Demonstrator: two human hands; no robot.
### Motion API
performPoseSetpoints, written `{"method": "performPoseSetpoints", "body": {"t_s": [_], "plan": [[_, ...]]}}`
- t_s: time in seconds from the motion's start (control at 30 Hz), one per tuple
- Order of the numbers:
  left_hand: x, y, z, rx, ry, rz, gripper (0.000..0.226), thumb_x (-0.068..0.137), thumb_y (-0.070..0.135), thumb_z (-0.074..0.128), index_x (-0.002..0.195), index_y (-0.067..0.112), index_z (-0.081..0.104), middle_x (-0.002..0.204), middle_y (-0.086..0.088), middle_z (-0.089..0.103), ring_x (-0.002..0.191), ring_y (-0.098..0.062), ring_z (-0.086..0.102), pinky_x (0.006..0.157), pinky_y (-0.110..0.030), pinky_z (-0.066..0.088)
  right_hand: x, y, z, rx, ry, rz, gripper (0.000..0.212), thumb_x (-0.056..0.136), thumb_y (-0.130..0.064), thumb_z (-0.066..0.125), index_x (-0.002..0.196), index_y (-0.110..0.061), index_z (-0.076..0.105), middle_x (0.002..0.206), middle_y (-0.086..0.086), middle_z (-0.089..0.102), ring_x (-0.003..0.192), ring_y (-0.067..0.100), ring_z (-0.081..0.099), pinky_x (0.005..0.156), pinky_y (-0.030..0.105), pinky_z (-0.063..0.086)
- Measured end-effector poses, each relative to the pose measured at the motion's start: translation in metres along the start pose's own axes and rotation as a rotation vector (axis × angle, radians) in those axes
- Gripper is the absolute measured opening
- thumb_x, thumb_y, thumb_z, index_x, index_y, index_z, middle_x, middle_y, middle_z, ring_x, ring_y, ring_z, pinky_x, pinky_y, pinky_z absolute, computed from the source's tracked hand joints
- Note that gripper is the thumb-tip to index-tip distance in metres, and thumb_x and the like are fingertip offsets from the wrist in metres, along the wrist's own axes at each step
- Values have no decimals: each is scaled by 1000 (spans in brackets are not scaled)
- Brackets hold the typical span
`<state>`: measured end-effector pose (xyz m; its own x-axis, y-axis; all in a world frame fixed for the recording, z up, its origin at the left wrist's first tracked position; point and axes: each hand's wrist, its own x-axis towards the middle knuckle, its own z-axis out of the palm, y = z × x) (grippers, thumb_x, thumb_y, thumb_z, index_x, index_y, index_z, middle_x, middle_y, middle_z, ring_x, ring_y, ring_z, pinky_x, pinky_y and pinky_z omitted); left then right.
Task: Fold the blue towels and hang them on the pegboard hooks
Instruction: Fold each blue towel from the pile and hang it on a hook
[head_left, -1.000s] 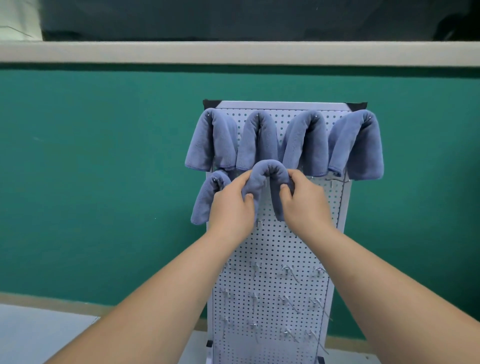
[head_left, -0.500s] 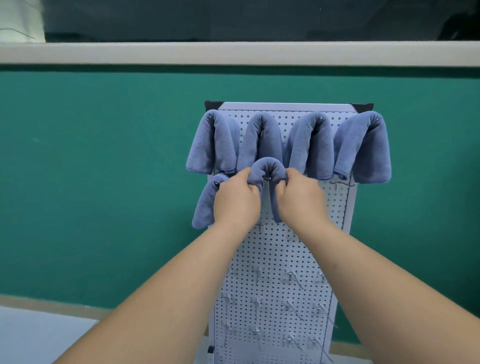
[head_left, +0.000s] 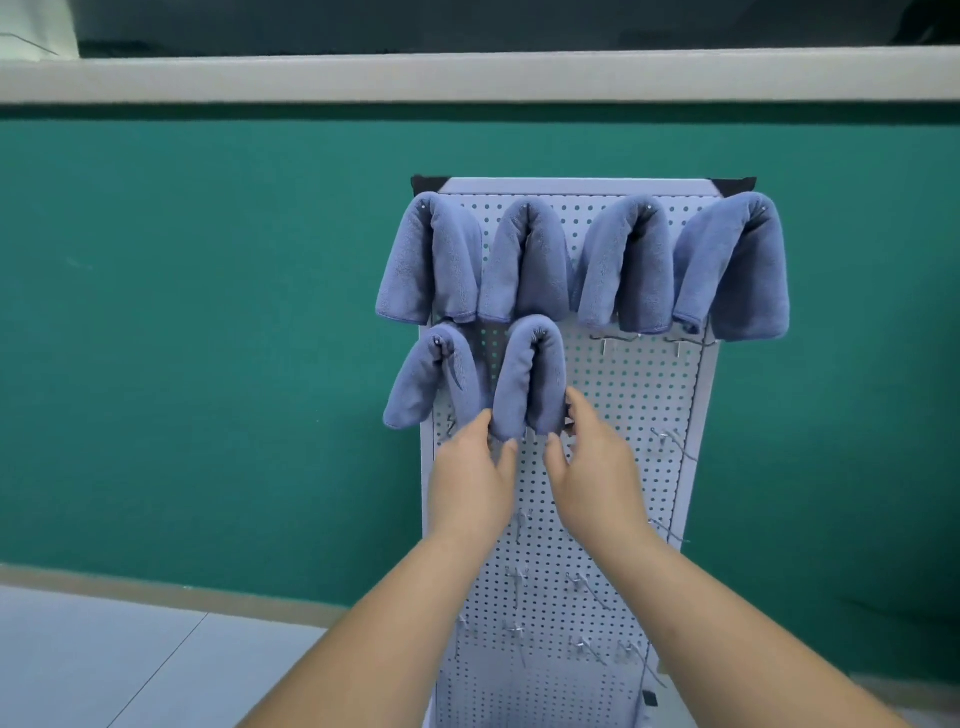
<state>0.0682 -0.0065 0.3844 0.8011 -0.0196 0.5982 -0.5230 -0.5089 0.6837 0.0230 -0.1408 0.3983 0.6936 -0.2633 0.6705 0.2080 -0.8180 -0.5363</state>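
Note:
A white pegboard (head_left: 639, 415) stands against a green wall. Several folded blue towels (head_left: 623, 270) hang in its top row. Two more hang in the second row: one at the left edge (head_left: 421, 384), and one beside it (head_left: 530, 384) draped over a hook. My left hand (head_left: 475, 478) is just below that second towel, fingers loosely spread, fingertips touching its lower left end. My right hand (head_left: 592, 462) is at its lower right end, fingers relaxed and touching the hem. Neither hand grips the cloth.
Bare metal hooks (head_left: 615, 340) stick out to the right in the second row, and more hooks (head_left: 670, 441) lie lower down the board. A grey tiled floor (head_left: 104, 654) shows at lower left. A pale ledge (head_left: 467, 78) runs above the wall.
Both hands have let go of the towel's top fold and slid down to its lower ends. The towel now hangs by itself on the hook.

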Motion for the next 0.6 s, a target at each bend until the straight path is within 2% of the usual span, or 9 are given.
{"method": "performPoseSetpoints", "body": {"t_s": [0.1,0.17,0.23,0.27,0.33,0.4,0.47,0.53,0.6], "plan": [[-40,-35,20,41,-18,-106,40,101,39,63,140,28,58,119,13,71,107,-12,67,92,-39,57,-56,19,13,19,-40,47,58,106,-27,53,161,-23,36,152,-8,52,137,13,50,113,37,45],[-75,-61,35,79,-115,-167,47,102,40,63,146,28,54,125,15,68,110,-12,67,94,-40,56,-101,40,24,6,-113,67,57,106,-29,52,161,-26,36,156,-11,48,143,9,45,119,32,39],[-117,-88,49,122,-268,-200,48,102,39,63,148,30,53,127,15,66,110,-10,65,95,-36,55,-151,71,36,-33,-212,79,56,105,-26,55,160,-28,40,154,-15,47,143,3,41,117,21,32],[-140,-104,56,136,-376,-224,50,102,37,64,150,30,52,129,14,65,113,-10,64,97,-33,54,-176,89,41,-67,-297,106,57,104,-23,57,159,-28,42,152,-15,48,141,2,42,114,18,30],[-182,-128,67,200,-660,-286,57,100,34,66,153,28,47,139,7,60,122,-14,60,102,-30,50,-224,126,46,-155,-506,183,59,100,-19,60,157,-26,44,153,-10,50,141,11,47,112,18,33],[-216,-142,76,294,-1027,-317,57,97,33,68,150,21,50,144,-5,57,128,-25,58,105,-33,49,-268,164,44,-301,-792,289,63,97,-21,61,157,-23,42,154,0,47,141,23,48,112,25,40],[-242,-150,81,400,-1304,-290,57,100,33,64,151,13,48,150,-12,51,131,-29,54,99,-29,46,-298,182,34,-462,-1114,399,63,98,-29,60,156,-21,38,152,10,42,138,35,47,111,38,44],[-269,-157,91,453,-1397,-258,57,103,29,61,155,13,44,157,-13,46,130,-27,52,93,-25,44,-323,194,26,-546,-1370,462,55,101,-35,56,152,-20,42,152,14,42,135,37,47,110,39,44],[-297,-170,101,491,-1402,-289,60,103,25,63,159,20,41,160,-10,45,140,-28,49,110,-33,42,-338,205,26,-548,-1486,480,52,104,-34,52,153,-20,44,156,13,39,137,34,43,112,39,44]]}}
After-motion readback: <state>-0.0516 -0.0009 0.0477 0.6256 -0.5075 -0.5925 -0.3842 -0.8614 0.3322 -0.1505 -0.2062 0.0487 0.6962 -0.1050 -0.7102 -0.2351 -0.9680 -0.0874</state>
